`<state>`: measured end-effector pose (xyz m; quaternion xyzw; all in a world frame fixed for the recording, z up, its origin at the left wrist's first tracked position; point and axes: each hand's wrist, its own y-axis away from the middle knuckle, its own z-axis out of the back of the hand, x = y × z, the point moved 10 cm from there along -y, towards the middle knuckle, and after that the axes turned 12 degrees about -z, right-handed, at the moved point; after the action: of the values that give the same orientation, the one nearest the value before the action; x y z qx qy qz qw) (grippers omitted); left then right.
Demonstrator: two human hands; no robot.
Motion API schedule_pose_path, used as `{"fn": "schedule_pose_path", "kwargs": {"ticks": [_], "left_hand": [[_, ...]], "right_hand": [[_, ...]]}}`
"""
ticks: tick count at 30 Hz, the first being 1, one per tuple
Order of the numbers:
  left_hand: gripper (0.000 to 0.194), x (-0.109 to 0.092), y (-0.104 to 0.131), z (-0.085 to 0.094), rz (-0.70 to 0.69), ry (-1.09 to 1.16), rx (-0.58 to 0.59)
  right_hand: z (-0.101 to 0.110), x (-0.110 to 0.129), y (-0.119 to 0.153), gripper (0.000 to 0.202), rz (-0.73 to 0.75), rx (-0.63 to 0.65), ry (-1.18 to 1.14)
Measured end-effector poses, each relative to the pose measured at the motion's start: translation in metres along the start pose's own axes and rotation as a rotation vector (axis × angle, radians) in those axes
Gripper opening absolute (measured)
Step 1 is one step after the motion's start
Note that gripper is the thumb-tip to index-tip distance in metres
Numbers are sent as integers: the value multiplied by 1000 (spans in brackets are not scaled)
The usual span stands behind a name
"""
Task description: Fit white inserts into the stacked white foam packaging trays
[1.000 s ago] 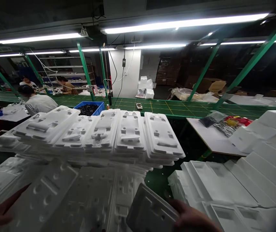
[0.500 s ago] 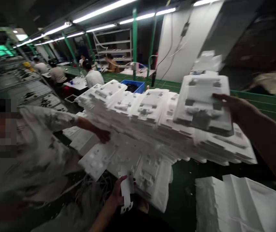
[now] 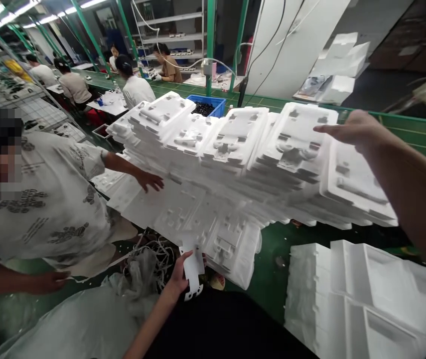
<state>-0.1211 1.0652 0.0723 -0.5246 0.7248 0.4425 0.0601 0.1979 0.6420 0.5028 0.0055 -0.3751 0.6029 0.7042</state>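
My left hand [image 3: 181, 273], low in the centre, is closed round a curved white plastic part [image 3: 192, 267] with small holes at its lower end. On the right, my right hand [image 3: 351, 128] reaches over a white foam tray [image 3: 298, 130] that lies on top of a stack. Its fingers extend toward the tray's right edge; whether they touch it is unclear, and nothing is gripped in them. More stacks of moulded foam trays [image 3: 237, 130] stand beside it in a row. In front of them lie bagged trays [image 3: 227, 244], close to the white part.
At the left a co-worker in a printed shirt [image 3: 56, 199] stretches a hand [image 3: 147, 179] over the trays. White foam pieces [image 3: 347, 294] stand lower right. Clear plastic bags [image 3: 96, 314] lie lower left. Behind the stacks is a blue crate [image 3: 216, 105]; several people sit farther back.
My right hand has set the foam tray down on the stack and its fingers have loosened. The co-worker's hand has opened and moved slightly left. The camera view has tilted down.
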Motion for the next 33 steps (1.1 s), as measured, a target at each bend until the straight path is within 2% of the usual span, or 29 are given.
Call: {"fn": "schedule_pose_path", "kwargs": {"ticks": [1,2,3,4,5,6,7,8,9,10,11,12,13,14,16,19,23,28,31,33], "left_hand": [[33,-4,-1,1,-7,3,-8],[33,-11,-2,3,-23,2,-26],[33,-19,-2,8,-47,-3,-52],[33,-30,-3,15,-79,-11,-83],[32,-42,-4,23,-114,-22,-117],[31,-55,-5,33,-151,-33,-152],[30,-69,-5,44,-190,-43,-187],[29,-83,-6,55,-227,-50,-221],[30,-96,-5,66,-259,-56,-257],[31,-108,-5,77,-288,-66,-297],[33,-118,-4,87,-309,-82,-330],[34,-127,-3,94,-319,-100,-356],[35,-134,-2,99,-321,-118,-371],[36,-139,-3,102,-316,-135,-373],[35,-146,-5,103,-294,-147,-341],[30,-155,-11,106,-252,-130,-282],[31,-174,-20,119,-205,-134,-256],[32,-195,-34,124,-133,-151,-178],[31,-200,-40,116,-81,-155,-100],[31,-199,-43,107,-40,-137,-23]], "right_hand": [[9,7,21,75,-129,4,40],[20,28,51,75,-118,-32,-5],[28,55,88,64,-30,-64,-120],[27,82,129,48,86,-58,-250],[13,107,173,28,208,8,-370],[-14,129,219,16,335,159,-494],[-59,142,262,11,367,389,-570],[-118,140,299,14,228,627,-573],[-181,130,334,23,26,825,-556],[-242,114,365,30,-206,962,-517],[-295,96,390,35,-446,1025,-440],[-339,82,408,45,-621,1024,-377],[-374,75,417,59,-721,989,-351],[-402,72,422,69,-792,954,-327],[-439,70,425,80,-884,881,-339],[-463,68,435,70,-1014,840,-408],[-474,62,452,49,-1105,823,-457],[-484,64,453,48,-1162,776,-469],[-480,69,449,41,-1178,795,-499],[-461,64,452,38,-1168,815,-530]]}}
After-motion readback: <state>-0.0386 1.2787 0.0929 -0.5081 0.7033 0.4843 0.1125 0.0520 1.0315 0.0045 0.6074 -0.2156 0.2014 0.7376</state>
